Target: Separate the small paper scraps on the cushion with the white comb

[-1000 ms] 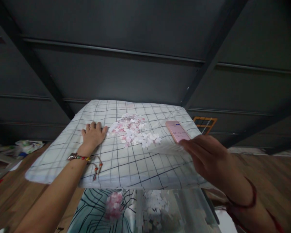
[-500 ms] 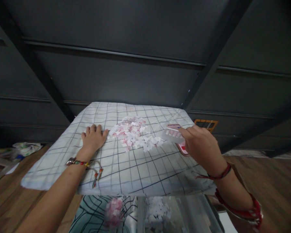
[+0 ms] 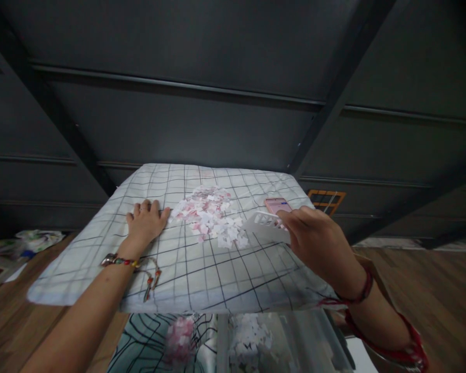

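Observation:
A heap of small white and pink paper pieces (image 3: 212, 211) lies on the checked white cloth (image 3: 213, 277). My left hand (image 3: 146, 220) rests flat on the cloth just left of the heap, fingers spread and holding nothing. In my right hand (image 3: 314, 235) is a white plastic scraper (image 3: 266, 228) with a row of slots along its upper edge. Its blade leans at the heap's right side; I cannot tell whether it touches the paper. Behind the scraper a pink-cased phone (image 3: 277, 204) lies on the cloth, partly hidden by my right hand.
Below the table's near edge stands a clear plastic bin (image 3: 303, 336) with white paper pieces inside. Left of it, a bundle of pink pieces (image 3: 180, 336) sits on dark-lined fabric. A dark panelled wall (image 3: 194, 124) rises behind the table. An orange frame (image 3: 326, 201) leans at the right.
The scraper has moved left and toward me, tilting more upright, and more of the phone shows. The heap's right edge has shifted left. My left hand stays flat on the cloth.

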The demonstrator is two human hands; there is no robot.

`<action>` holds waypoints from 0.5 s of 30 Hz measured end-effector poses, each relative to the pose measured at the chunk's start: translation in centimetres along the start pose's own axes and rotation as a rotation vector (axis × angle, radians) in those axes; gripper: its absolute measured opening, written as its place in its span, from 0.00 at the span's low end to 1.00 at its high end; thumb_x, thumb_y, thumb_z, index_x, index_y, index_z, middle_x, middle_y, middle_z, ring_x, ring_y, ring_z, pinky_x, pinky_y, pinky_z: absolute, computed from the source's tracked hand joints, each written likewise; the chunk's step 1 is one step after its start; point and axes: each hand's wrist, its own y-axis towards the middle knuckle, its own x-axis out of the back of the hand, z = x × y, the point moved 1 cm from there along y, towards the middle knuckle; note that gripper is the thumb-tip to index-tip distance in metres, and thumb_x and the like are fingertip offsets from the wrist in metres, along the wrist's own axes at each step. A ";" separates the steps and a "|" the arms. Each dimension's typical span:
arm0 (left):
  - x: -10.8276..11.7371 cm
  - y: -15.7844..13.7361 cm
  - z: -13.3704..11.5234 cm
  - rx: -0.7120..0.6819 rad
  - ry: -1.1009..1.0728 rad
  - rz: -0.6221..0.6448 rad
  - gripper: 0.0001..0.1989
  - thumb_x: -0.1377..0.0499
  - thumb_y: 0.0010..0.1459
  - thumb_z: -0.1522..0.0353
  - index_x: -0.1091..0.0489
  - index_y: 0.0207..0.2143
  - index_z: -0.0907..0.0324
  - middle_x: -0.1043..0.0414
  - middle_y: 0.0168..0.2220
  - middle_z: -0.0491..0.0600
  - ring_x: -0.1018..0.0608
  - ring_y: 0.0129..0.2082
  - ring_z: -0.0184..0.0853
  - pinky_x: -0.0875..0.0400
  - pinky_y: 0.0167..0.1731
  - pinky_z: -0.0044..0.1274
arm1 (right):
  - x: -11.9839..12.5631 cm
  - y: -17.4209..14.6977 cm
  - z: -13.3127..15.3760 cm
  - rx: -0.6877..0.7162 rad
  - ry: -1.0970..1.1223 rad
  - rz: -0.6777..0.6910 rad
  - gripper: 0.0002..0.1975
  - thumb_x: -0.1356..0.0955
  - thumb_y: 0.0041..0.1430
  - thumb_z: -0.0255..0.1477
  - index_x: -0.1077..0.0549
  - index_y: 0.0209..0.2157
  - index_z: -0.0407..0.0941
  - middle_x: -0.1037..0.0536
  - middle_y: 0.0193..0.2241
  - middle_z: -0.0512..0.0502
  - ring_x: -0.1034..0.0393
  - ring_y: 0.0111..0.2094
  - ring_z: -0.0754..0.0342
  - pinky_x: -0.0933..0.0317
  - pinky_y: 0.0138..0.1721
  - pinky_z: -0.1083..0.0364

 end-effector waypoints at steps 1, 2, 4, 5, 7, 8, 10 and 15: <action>0.0 0.0 0.0 0.000 0.000 0.001 0.30 0.63 0.61 0.54 0.41 0.56 0.61 0.46 0.61 0.62 0.43 0.60 0.55 0.47 0.54 0.46 | -0.1 0.0 0.1 0.012 0.008 -0.006 0.14 0.41 0.54 0.17 0.28 0.37 0.39 0.31 0.22 0.46 0.41 0.27 0.53 0.46 0.30 0.54; 0.0 0.0 0.0 -0.001 -0.002 0.003 0.30 0.63 0.61 0.54 0.41 0.56 0.62 0.46 0.61 0.62 0.44 0.60 0.55 0.47 0.54 0.47 | -0.1 0.1 0.2 0.026 0.020 -0.010 0.14 0.41 0.54 0.17 0.28 0.37 0.39 0.31 0.22 0.47 0.41 0.27 0.53 0.46 0.31 0.54; -0.1 0.1 0.0 0.002 -0.009 0.009 0.30 0.63 0.60 0.54 0.41 0.56 0.62 0.46 0.61 0.63 0.44 0.60 0.56 0.48 0.54 0.47 | -0.1 0.2 0.5 0.057 0.057 0.002 0.14 0.41 0.54 0.16 0.28 0.36 0.40 0.31 0.23 0.47 0.41 0.27 0.53 0.46 0.31 0.54; -0.1 0.1 0.1 0.002 -0.011 0.010 0.30 0.63 0.60 0.54 0.41 0.56 0.62 0.46 0.61 0.63 0.44 0.60 0.56 0.48 0.54 0.47 | -0.1 0.3 0.7 0.071 0.074 0.018 0.14 0.41 0.54 0.16 0.28 0.36 0.40 0.31 0.23 0.47 0.41 0.27 0.54 0.46 0.30 0.54; -0.2 0.2 0.2 -0.002 -0.015 0.004 0.30 0.62 0.60 0.54 0.41 0.57 0.62 0.46 0.61 0.63 0.44 0.60 0.55 0.48 0.54 0.47 | 0.1 0.4 1.0 0.093 0.101 0.051 0.14 0.41 0.54 0.16 0.28 0.35 0.41 0.30 0.23 0.47 0.40 0.27 0.54 0.46 0.30 0.55; -0.3 0.2 0.2 -0.005 -0.016 -0.001 0.30 0.62 0.60 0.54 0.41 0.57 0.62 0.46 0.61 0.63 0.44 0.60 0.55 0.48 0.54 0.47 | 0.3 0.4 1.1 0.105 0.111 0.058 0.14 0.41 0.53 0.16 0.28 0.34 0.42 0.30 0.23 0.47 0.40 0.27 0.54 0.46 0.30 0.55; -0.3 0.2 0.2 -0.013 -0.017 -0.007 0.30 0.62 0.60 0.54 0.41 0.56 0.62 0.45 0.61 0.63 0.44 0.60 0.55 0.48 0.54 0.48 | 0.6 0.3 1.3 0.118 0.128 0.048 0.14 0.41 0.53 0.15 0.28 0.35 0.41 0.29 0.24 0.47 0.40 0.28 0.54 0.45 0.31 0.55; 0.1 0.0 0.0 0.002 -0.002 0.017 0.30 0.62 0.61 0.55 0.42 0.57 0.63 0.46 0.61 0.62 0.45 0.61 0.54 0.48 0.55 0.47 | 1.1 0.6 2.3 0.158 0.129 -0.014 0.16 0.41 0.52 0.14 0.28 0.38 0.39 0.27 0.26 0.46 0.38 0.30 0.53 0.43 0.33 0.53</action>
